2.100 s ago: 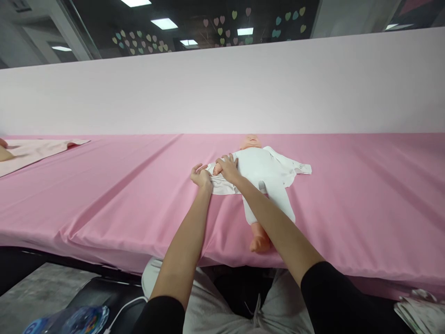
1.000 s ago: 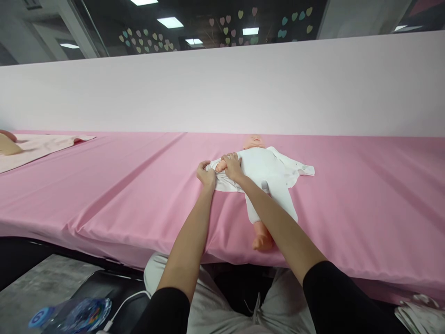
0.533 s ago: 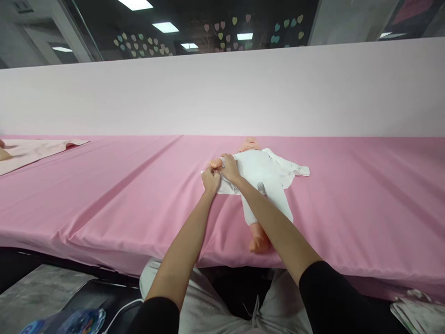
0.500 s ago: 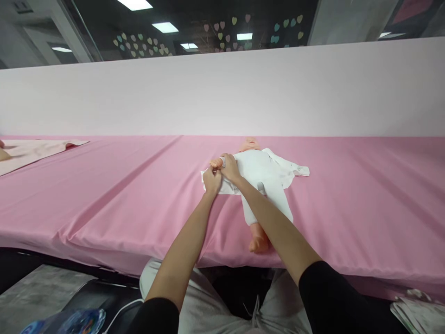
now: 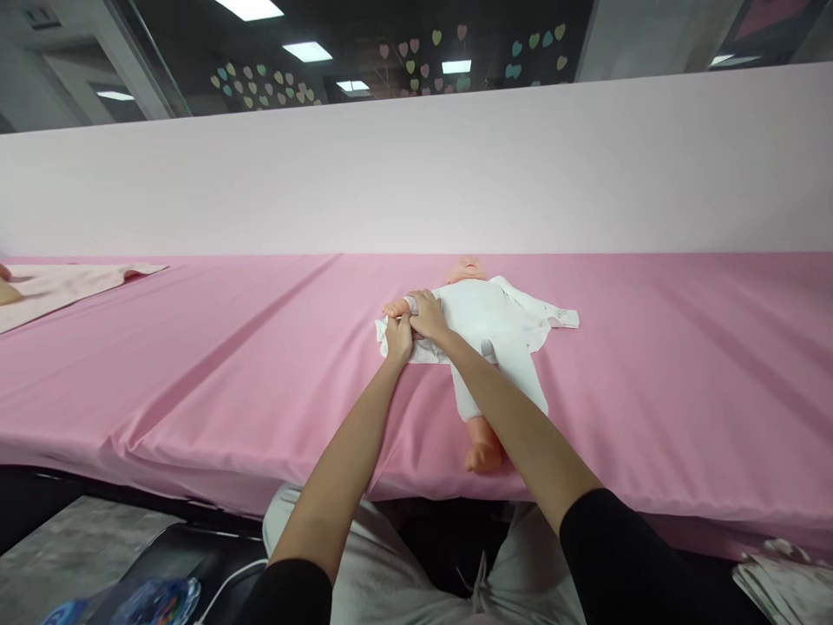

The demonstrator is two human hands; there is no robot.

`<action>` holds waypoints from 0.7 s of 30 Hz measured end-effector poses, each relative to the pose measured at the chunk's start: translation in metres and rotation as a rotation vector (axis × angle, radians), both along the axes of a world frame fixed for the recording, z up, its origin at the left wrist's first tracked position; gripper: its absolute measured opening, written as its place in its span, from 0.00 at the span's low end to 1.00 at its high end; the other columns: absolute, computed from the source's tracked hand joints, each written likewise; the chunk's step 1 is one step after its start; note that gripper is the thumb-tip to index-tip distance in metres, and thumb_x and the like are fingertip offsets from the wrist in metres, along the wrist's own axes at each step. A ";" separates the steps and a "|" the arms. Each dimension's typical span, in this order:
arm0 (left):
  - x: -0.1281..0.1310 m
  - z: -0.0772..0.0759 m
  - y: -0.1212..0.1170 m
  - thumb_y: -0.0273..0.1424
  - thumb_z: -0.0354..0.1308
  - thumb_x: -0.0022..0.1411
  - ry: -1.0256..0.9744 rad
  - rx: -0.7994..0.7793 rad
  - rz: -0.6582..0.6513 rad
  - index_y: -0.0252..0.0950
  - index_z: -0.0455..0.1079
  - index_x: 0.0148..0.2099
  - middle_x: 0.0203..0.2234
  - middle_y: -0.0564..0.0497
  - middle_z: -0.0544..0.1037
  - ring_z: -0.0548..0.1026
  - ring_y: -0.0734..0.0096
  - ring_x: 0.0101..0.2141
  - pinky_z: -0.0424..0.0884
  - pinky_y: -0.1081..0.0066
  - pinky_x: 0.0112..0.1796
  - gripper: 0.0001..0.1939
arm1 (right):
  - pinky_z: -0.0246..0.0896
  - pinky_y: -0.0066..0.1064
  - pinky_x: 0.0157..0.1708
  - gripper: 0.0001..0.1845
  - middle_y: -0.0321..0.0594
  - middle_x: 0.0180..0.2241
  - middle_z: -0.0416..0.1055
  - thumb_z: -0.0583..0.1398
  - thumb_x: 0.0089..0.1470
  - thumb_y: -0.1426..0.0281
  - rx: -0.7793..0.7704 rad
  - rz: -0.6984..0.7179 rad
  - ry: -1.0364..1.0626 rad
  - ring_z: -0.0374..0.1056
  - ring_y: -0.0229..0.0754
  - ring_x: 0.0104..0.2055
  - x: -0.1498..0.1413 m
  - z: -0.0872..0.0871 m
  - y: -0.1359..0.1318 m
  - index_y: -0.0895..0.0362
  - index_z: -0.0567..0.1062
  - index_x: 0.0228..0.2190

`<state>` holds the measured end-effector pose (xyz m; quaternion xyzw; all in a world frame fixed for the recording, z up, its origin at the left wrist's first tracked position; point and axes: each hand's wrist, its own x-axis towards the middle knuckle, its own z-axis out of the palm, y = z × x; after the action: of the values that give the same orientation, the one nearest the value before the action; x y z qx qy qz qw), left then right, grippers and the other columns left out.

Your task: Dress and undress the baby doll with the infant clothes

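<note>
A baby doll (image 5: pixel 485 325) in a white romper lies on its back on the pink table cloth (image 5: pixel 195 365), head toward the far wall. Its bare foot (image 5: pixel 480 453) points at me. My left hand (image 5: pixel 397 338) is closed on the white garment's loose sleeve edge beside the doll's arm. My right hand (image 5: pixel 427 314) is wrapped round the doll's sleeved arm, whose small bare hand (image 5: pixel 394 307) pokes out to the left. The other empty sleeve (image 5: pixel 553 313) lies flat on the right.
A pale pink panel (image 5: pixel 416 174) stands behind the table. A light pink cloth (image 5: pixel 58 282) lies at the far left. A plastic bottle (image 5: pixel 140 599) sits low at my left, folded paper (image 5: pixel 777 577) at the lower right.
My left hand slid right along the garment toward my right hand; they now touch. The doll's bare hand has come out further past the sleeve.
</note>
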<state>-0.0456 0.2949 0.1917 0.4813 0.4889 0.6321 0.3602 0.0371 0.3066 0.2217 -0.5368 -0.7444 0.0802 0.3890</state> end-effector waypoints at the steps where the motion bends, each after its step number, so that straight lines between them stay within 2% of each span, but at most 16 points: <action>1: 0.000 -0.001 0.001 0.34 0.51 0.56 -0.010 -0.001 -0.006 0.35 0.65 0.39 0.30 0.49 0.74 0.74 0.67 0.37 0.70 0.70 0.37 0.10 | 0.42 0.49 0.57 0.25 0.46 0.51 0.62 0.53 0.44 0.77 0.001 -0.001 -0.002 0.50 0.48 0.57 0.000 0.000 0.000 0.60 0.65 0.47; 5: -0.002 -0.007 0.006 0.40 0.51 0.57 -0.027 -0.005 -0.026 0.35 0.65 0.39 0.33 0.48 0.74 0.74 0.68 0.35 0.70 0.70 0.35 0.13 | 0.42 0.50 0.57 0.24 0.47 0.51 0.62 0.53 0.45 0.76 -0.002 0.002 -0.010 0.50 0.49 0.57 0.000 0.002 -0.003 0.60 0.65 0.48; 9: -0.003 -0.012 0.010 0.44 0.52 0.57 -0.026 0.004 -0.011 0.36 0.66 0.41 0.34 0.48 0.74 0.73 0.67 0.37 0.69 0.69 0.38 0.17 | 0.43 0.51 0.56 0.24 0.47 0.51 0.62 0.52 0.46 0.76 -0.007 0.009 -0.023 0.50 0.49 0.57 0.000 0.002 -0.004 0.60 0.65 0.47; 13: -0.003 -0.011 0.010 0.44 0.51 0.58 -0.013 0.013 0.001 0.36 0.65 0.41 0.35 0.47 0.74 0.73 0.66 0.39 0.69 0.69 0.40 0.17 | 0.43 0.52 0.56 0.23 0.46 0.51 0.62 0.52 0.46 0.76 0.001 0.007 -0.034 0.50 0.49 0.57 0.000 0.001 -0.003 0.59 0.65 0.47; 17: -0.002 -0.007 0.005 0.42 0.53 0.57 0.003 -0.029 0.015 0.36 0.64 0.41 0.32 0.48 0.73 0.74 0.66 0.34 0.70 0.70 0.34 0.15 | 0.44 0.51 0.56 0.24 0.45 0.51 0.62 0.52 0.45 0.77 0.006 0.005 -0.057 0.51 0.49 0.57 0.000 0.000 -0.002 0.58 0.65 0.47; 21: -0.001 -0.005 0.002 0.40 0.54 0.56 -0.027 -0.024 0.009 0.38 0.62 0.41 0.30 0.50 0.72 0.74 0.68 0.32 0.70 0.70 0.33 0.14 | 0.44 0.51 0.56 0.25 0.46 0.51 0.62 0.52 0.45 0.78 -0.001 0.011 -0.070 0.51 0.49 0.57 0.000 0.001 -0.002 0.59 0.65 0.48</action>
<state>-0.0467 0.2974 0.1871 0.4662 0.4937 0.6343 0.3696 0.0375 0.3043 0.2222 -0.5353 -0.7605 0.0639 0.3619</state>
